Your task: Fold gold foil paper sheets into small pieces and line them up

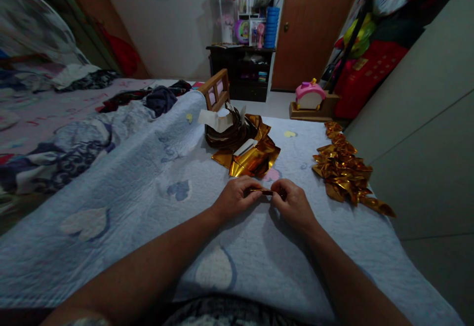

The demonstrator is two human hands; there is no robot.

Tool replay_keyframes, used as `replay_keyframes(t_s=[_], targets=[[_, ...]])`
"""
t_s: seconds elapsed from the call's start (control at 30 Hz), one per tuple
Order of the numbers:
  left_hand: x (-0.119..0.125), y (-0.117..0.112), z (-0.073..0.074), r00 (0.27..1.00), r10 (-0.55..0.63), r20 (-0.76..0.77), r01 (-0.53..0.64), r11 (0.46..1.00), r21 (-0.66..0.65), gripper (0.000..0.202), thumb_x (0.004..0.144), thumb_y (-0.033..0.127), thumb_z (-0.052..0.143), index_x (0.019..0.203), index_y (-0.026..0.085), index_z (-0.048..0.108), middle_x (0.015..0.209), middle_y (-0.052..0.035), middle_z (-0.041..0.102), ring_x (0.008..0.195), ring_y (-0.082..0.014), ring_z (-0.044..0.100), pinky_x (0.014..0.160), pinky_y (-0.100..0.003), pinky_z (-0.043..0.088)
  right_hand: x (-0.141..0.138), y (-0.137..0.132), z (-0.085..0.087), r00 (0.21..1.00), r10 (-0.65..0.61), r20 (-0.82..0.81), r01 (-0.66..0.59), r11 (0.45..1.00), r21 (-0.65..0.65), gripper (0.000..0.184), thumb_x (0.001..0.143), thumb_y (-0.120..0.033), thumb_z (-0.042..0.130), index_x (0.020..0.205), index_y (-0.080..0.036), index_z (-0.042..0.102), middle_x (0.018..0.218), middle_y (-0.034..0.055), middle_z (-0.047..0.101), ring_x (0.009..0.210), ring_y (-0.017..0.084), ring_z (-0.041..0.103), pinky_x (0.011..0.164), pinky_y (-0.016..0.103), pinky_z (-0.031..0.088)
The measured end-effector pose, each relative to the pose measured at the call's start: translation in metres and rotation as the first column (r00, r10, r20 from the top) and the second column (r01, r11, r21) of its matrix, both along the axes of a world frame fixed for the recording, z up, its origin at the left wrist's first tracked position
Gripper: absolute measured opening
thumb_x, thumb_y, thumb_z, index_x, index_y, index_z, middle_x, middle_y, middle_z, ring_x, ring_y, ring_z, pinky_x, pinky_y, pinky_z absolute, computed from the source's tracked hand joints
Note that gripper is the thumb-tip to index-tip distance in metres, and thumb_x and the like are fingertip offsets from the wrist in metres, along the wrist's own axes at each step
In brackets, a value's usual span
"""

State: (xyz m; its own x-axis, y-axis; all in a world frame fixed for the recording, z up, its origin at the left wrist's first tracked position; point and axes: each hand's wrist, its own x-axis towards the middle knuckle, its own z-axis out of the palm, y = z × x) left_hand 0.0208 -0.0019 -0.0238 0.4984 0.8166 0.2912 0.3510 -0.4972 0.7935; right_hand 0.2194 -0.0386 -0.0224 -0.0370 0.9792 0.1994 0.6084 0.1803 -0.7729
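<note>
A narrow folded strip of gold foil paper (266, 192) stretches between my two hands, just above the bed cover. My left hand (238, 196) pinches its left end. The right end is pinched by my right hand (292, 201), whose fingers hide part of it. Beyond the hands lies a pile of gold foil sheets (255, 160), creased and shiny. Touching it at the back left is a curled stack of dark-edged paper (226, 133). Off to the right, a row of folded gold foil pieces (344, 165) runs along the bed's edge.
A light blue quilt (148, 222) with heart patterns covers the bed under my arms. Rumpled bedding (85, 128) and a fan (33, 24) are on the left. A wooden bed rail (215, 90), a dark cabinet (239, 71) and a pink toy (310, 96) stand ahead. A pale wardrobe (425, 143) borders the right.
</note>
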Motion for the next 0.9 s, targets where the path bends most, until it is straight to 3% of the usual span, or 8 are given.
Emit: replay_keyframes(t_s=[0.17,0.3,0.53,0.6,0.73,0.9], targets=[[0.003,0.0,0.0,1.0,0.005,-0.025,-0.005,1.0,-0.001,0.015,0.091,0.025,0.062,0.089,0.016,0.074,0.085,-0.0045,0.07,0.079,-0.0164,0.064,0.074,-0.029,0.048,0.0,0.0,0.001,1.0,-0.022,0.007,0.022,1.0,-0.003,0.01,0.076,-0.023,0.051,0.072,-0.02,0.06,0.063,0.0002,0.057,0.058,0.015,0.051,0.057,0.027,0.037],[0.002,0.0,0.002,1.0,-0.015,-0.02,0.016,1.0,0.004,0.018,0.092,0.026,0.059,0.087,0.016,0.072,0.086,-0.0052,0.068,0.084,-0.0173,0.063,0.078,-0.03,0.049,0.0,0.0,0.002,1.0,-0.015,-0.018,0.014,0.998,-0.056,0.013,0.077,-0.025,0.05,0.069,-0.02,0.06,0.06,-0.0007,0.056,0.056,0.015,0.05,0.056,0.026,0.037],[-0.004,-0.004,-0.001,0.987,-0.088,0.135,0.115,0.97,-0.213,0.032,0.091,0.025,0.059,0.122,0.018,0.065,0.108,-0.0073,0.071,0.091,-0.018,0.066,0.08,-0.029,0.051,0.007,0.004,-0.002,0.969,0.002,-0.246,-0.065,0.966,-0.25,0.011,0.072,-0.029,0.05,0.07,-0.021,0.058,0.055,-0.0026,0.054,0.051,0.013,0.047,0.049,0.024,0.033],[-0.005,-0.004,-0.004,0.971,-0.147,0.186,0.191,0.949,-0.251,0.034,0.09,0.024,0.061,0.123,0.018,0.065,0.11,-0.0083,0.071,0.094,-0.0189,0.066,0.083,-0.03,0.051,0.009,0.005,-0.002,0.948,0.004,-0.318,-0.107,0.945,-0.308,0.011,0.07,-0.03,0.052,0.069,-0.021,0.057,0.054,-0.0035,0.052,0.048,0.012,0.044,0.046,0.023,0.03],[-0.005,-0.003,-0.008,0.899,-0.254,0.358,0.39,0.836,-0.386,0.029,0.087,0.027,0.071,0.114,0.015,0.069,0.108,-0.0102,0.072,0.099,-0.0213,0.067,0.089,-0.033,0.05,0.01,0.004,0.002,0.89,-0.029,-0.455,-0.175,0.9,-0.4,0.011,0.066,-0.031,0.054,0.069,-0.021,0.055,0.052,-0.0051,0.05,0.046,0.01,0.043,0.044,0.022,0.028],[-0.006,-0.002,-0.008,0.854,-0.151,0.498,0.47,0.635,-0.613,0.033,0.076,0.031,0.085,0.1,0.013,0.071,0.086,-0.0055,0.073,0.074,-0.0138,0.066,0.071,-0.024,0.049,0.009,0.002,0.005,0.819,-0.043,-0.572,-0.245,0.875,-0.417,0.013,0.067,-0.029,0.06,0.075,-0.02,0.057,0.055,-0.0058,0.051,0.045,0.009,0.043,0.044,0.021,0.029]])
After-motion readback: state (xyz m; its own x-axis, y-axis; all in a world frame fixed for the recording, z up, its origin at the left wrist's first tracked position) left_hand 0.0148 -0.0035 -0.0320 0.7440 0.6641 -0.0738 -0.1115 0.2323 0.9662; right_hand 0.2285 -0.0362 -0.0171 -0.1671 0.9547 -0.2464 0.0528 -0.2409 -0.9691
